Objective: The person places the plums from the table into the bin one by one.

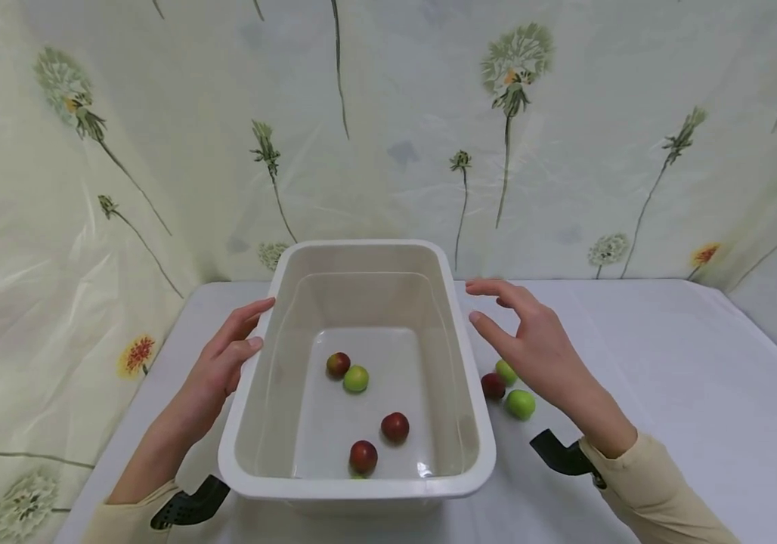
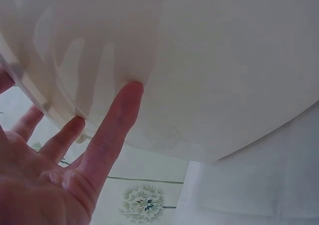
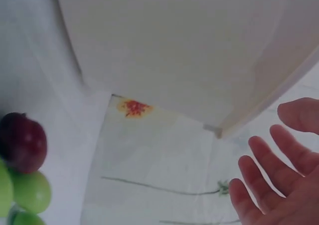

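Observation:
A white plastic tub (image 1: 354, 487) stands in the middle of the table. On its floor lie two red apples (image 1: 395, 428), a red-green apple (image 1: 338, 365) and a green apple (image 1: 356, 379); a green sliver shows behind the near rim. My left hand (image 1: 215, 363) is at the tub's left side, and in the left wrist view a straight finger (image 2: 114, 127) touches its outer wall. Off the right rim hovers my right hand (image 1: 538, 347), fingers spread and holding nothing. Beneath that hand, outside the tub, are a red apple (image 1: 493, 386) and green apples (image 1: 521, 404).
A white cloth (image 1: 660, 393) covers the table. Behind and to the left hangs a curtain (image 1: 388, 189) printed with dandelions. Black wrist mounts (image 1: 191, 508) sit on both sleeves.

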`<state>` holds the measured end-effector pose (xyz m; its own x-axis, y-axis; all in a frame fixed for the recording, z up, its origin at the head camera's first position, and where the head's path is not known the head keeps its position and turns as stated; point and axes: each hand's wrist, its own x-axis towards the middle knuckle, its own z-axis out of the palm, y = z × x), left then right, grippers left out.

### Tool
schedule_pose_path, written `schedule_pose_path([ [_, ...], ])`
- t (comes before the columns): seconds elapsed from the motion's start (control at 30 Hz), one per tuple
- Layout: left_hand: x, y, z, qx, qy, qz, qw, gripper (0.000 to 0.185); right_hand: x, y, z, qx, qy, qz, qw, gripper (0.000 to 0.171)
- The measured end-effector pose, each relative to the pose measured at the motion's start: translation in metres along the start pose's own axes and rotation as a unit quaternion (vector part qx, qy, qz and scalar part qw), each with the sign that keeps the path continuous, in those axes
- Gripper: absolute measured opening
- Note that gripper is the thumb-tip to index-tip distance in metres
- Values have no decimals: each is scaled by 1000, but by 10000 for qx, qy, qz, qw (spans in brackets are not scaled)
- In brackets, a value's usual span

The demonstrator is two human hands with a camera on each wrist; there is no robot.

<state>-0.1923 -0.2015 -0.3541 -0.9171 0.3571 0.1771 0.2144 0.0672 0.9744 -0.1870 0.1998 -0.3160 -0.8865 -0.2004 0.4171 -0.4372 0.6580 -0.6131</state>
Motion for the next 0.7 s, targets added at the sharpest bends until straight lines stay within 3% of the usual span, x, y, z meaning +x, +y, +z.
schedule_pose_path([
  [0.47, -1, 1, -1, 25, 44, -7, 10000, 45, -34, 36, -11, -183, -27, 1078, 9940, 46],
  [0.7, -1, 0, 0, 5, -4, -45, 10000, 45, -44, 54, -11, -299, 27, 1351, 9904, 47],
])
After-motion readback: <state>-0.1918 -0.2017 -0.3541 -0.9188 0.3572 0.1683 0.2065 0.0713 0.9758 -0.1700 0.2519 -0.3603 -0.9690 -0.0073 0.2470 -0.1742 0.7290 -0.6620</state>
